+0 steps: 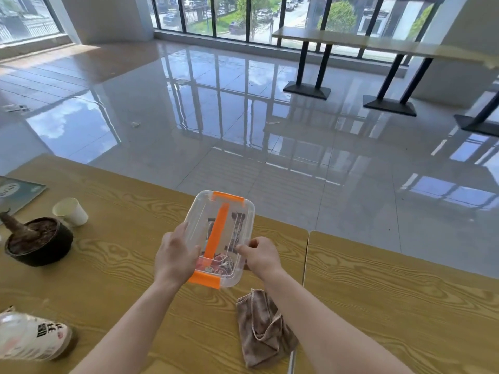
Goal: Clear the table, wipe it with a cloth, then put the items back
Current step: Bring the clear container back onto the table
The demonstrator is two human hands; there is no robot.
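Observation:
A clear plastic box (237, 211) with orange clips and an orange handle sits near the far edge of the wooden table (121, 265), with snack packets inside. My left hand (175, 255) grips its left side. My right hand (259, 255) holds its right side, thumb on the lid. A crumpled brown cloth (264, 327) lies on the table under my right forearm. On the left stand a white paper cup (70, 211), a dark pot with a plant bulb (37, 241), a teal book (16, 194) and a white packet (29, 338).
A second wooden table (405, 306) adjoins on the right with a narrow seam between. Beyond the far edge lies glossy tiled floor (243, 117). Long tables on black pedestal legs (351, 41) stand at the back right by the windows.

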